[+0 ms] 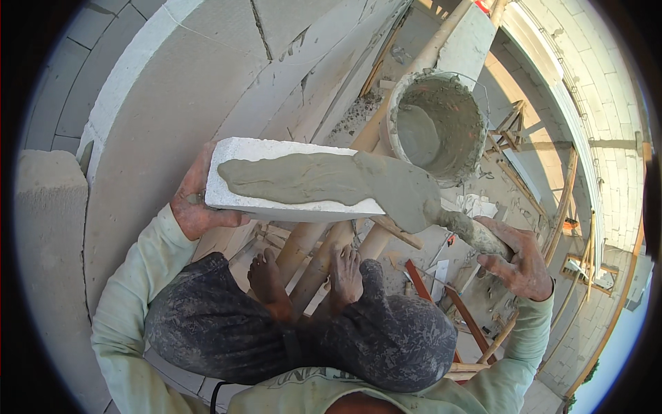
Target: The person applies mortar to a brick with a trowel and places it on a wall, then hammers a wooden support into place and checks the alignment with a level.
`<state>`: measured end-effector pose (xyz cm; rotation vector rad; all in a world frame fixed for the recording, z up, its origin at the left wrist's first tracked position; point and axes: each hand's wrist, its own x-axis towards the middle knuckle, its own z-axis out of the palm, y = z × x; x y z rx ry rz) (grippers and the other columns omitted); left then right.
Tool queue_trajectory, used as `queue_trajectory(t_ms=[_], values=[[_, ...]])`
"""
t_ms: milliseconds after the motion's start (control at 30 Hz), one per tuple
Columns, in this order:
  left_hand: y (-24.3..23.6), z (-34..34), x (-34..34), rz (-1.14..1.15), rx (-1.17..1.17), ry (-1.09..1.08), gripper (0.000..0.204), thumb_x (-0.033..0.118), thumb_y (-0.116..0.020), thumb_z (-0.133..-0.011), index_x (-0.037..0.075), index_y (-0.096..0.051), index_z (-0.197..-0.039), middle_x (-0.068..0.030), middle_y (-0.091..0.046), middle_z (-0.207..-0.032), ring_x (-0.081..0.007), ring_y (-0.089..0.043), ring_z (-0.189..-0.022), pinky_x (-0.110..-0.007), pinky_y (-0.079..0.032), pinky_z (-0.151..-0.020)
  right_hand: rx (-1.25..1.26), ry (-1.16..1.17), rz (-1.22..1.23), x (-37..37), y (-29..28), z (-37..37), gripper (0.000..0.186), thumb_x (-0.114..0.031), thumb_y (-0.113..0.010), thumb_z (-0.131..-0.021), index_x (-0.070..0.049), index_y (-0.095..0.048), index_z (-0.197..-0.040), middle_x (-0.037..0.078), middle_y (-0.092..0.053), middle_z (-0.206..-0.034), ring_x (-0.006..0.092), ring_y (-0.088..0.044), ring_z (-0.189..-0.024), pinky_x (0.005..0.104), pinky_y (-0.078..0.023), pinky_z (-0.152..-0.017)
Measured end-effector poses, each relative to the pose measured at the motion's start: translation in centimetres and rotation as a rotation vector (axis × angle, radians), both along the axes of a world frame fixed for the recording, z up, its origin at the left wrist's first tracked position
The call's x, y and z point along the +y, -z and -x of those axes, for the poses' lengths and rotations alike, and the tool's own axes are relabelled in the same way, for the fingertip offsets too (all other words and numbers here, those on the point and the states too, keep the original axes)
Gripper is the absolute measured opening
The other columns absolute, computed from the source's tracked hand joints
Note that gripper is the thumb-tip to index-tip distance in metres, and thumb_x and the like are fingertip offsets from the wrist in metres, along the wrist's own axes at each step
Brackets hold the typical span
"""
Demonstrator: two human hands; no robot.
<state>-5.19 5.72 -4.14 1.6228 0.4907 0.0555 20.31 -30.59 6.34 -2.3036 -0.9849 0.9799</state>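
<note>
My left hand (196,196) is closed around the left end of a white lightweight block (276,209), holding it level above my knees. A long strip of wet grey mortar (296,178) lies along the block's top face. In my right hand (517,259) is the handle of a trowel (407,193), its blade coated with mortar and resting over the block's right end. Just beyond the trowel stands a bucket (441,127), crusted inside with mortar and holding some at the bottom.
A block wall (227,76) rises close on my left. My bare feet (345,272) stand on bamboo poles (314,265), high above a floor strewn with debris. A plank (465,52) runs past the bucket, and another block wall (614,103) curves along the right.
</note>
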Motion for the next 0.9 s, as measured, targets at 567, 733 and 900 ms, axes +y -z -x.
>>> queue_trajectory(t_ms=[567, 733, 900], values=[[3.0, 4.9, -0.3, 0.036, -0.034, -0.126, 0.093, 0.000, -0.083, -0.057, 0.009, -0.034, -0.135, -0.0044, -0.049, -0.126, -0.0168, -0.045, -0.119, -0.034, -0.036, -0.103, 0.320, -0.002, 0.036, 0.7, 4.6, -2.2, 0.057, -0.015, -0.069, -0.064, 0.001, -0.061, -0.118, 0.013, -0.068, -0.097, 0.0173, -0.061, -0.081, 0.0301, -0.048, -0.078], [4.0, 6.0, 0.0, 0.017, -0.056, -0.144, 0.093, 0.001, -0.083, -0.058, 0.009, -0.033, -0.136, -0.0047, -0.050, -0.125, -0.0171, -0.046, -0.119, -0.034, -0.037, -0.103, 0.286, 0.000, 0.039, -1.2, 5.2, -3.9, 0.056, -0.013, -0.068, -0.060, 0.002, -0.063, -0.115, 0.010, -0.068, -0.095, 0.0146, -0.060, -0.080, 0.0272, -0.047, -0.077], [3.6, 6.3, 0.1, -0.056, -0.054, -0.178, 0.095, 0.003, -0.084, -0.058, 0.009, -0.032, -0.137, -0.0046, -0.050, -0.126, -0.0172, -0.045, -0.120, -0.034, -0.036, -0.104, 0.178, 0.103, -0.076, -1.7, 4.2, -3.7, 0.056, -0.018, -0.068, -0.064, 0.005, -0.061, -0.114, 0.009, -0.067, -0.092, 0.0148, -0.059, -0.081, 0.0257, -0.046, -0.077]])
